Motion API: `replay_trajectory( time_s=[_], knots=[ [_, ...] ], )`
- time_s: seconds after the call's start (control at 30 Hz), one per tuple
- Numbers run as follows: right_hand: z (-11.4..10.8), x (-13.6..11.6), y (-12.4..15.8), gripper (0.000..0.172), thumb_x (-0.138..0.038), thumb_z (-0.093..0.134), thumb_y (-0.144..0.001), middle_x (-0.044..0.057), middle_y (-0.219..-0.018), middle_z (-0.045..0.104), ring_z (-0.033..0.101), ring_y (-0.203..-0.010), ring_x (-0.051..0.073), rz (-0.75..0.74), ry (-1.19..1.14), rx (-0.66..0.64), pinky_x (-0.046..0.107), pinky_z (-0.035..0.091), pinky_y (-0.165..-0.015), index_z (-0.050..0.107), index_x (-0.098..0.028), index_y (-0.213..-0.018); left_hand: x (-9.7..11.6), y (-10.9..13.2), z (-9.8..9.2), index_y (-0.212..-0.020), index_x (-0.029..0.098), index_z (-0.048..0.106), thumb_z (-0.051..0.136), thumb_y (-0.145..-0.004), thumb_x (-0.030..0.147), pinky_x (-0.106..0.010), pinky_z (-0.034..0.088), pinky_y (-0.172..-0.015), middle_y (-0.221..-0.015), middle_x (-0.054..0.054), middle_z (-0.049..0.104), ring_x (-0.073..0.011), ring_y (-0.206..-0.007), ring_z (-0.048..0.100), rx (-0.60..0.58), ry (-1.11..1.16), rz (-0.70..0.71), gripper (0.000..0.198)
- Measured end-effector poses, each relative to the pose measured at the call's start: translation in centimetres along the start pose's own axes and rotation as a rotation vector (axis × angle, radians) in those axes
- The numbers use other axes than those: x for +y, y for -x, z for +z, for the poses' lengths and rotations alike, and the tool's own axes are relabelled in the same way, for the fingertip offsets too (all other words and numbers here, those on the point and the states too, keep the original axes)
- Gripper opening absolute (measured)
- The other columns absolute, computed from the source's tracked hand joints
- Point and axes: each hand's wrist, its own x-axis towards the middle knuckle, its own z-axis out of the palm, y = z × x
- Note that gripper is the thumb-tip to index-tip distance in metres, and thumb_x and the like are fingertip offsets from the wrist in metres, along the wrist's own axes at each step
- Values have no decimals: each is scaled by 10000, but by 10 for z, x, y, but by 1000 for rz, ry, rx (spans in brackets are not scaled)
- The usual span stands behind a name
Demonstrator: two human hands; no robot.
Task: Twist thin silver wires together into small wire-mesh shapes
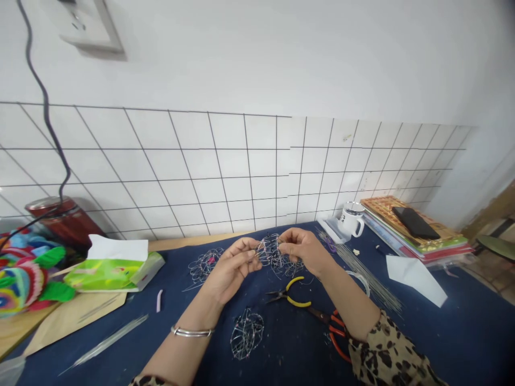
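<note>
Between my two hands, a small openwork wire frame (270,250) with dark beads or twists is held up over the blue cloth. My left hand (237,262) pinches its left side with thumb and fingers. At its right side, my right hand (301,249) grips the wire between thumb and forefinger. Another wire tangle (205,265) with a pink spot lies behind my left hand, and a rounded wire frame (247,333) rests nearer to me. Below my hands are yellow-handled pliers (293,295), jaws pointing left. Red-handled cutters (336,332) lie partly under my right forearm.
Loose straight wires (372,279) lie right of my right arm, more wires (108,340) at left. A white mug (351,220) and stacked books with a phone (416,222) stand at back right. A green tissue pack (108,273) and colourful knitted items (28,273) sit left.
</note>
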Motion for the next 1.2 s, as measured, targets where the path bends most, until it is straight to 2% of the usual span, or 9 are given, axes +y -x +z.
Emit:
replay_trajectory(
  time_s=[0.2,0.4,0.57,0.7,0.9,1.1,1.2],
  knots=[
    [-2,-11,-6,281,-339,742,-654,-22,-677,525,421,-508,57,24,4,-49,186,329,-413,593,-154,-804,-12,-2,0,-948,183,601,688,-707,157,-227,489,-683,-928,-17,591,-95,-742,566,109,-38,79,258],
    [3,-15,-8,287,-359,728,-664,-25,-689,520,422,-504,58,6,88,-43,198,347,-430,596,-158,-819,-19,-1,7,-932,188,593,693,-724,198,-242,488,-708,-921,-12,572,-118,-815,563,99,21,24,232],
    [11,-11,-9,276,-368,716,-672,-37,-658,496,410,-511,64,0,156,-58,200,344,-438,599,-174,-830,-23,-2,10,-961,197,589,724,-696,237,-240,497,-673,-940,-19,577,-129,-809,570,132,21,-12,300],
    [17,-12,-9,247,-353,705,-688,-42,-626,466,402,-519,70,-2,181,-84,202,336,-445,602,-177,-828,-23,-3,11,-955,187,594,712,-707,286,-230,502,-623,-884,-21,582,-116,-741,570,125,50,-35,292],
    [23,-14,-8,226,-350,695,-705,-19,-659,502,390,-534,76,-3,239,-112,220,327,-475,611,-180,-827,-25,-3,6,-903,178,609,718,-688,329,-214,493,-549,-754,-4,581,-114,-669,569,146,-3,-89,285],
    [23,-12,-6,227,-342,710,-677,-36,-623,476,386,-546,85,-28,302,-96,228,323,-512,615,-188,-815,-19,-2,1,-826,164,603,725,-660,242,-230,496,-524,-679,14,575,-111,-605,571,128,-36,-126,221],
    [16,-16,-3,240,-338,716,-668,-43,-624,461,394,-553,84,-42,299,-51,224,325,-514,605,-186,-817,-12,-3,-4,-809,158,594,720,-641,196,-253,508,-540,-713,-3,605,-137,-633,609,117,-56,-136,213]
  ],
)
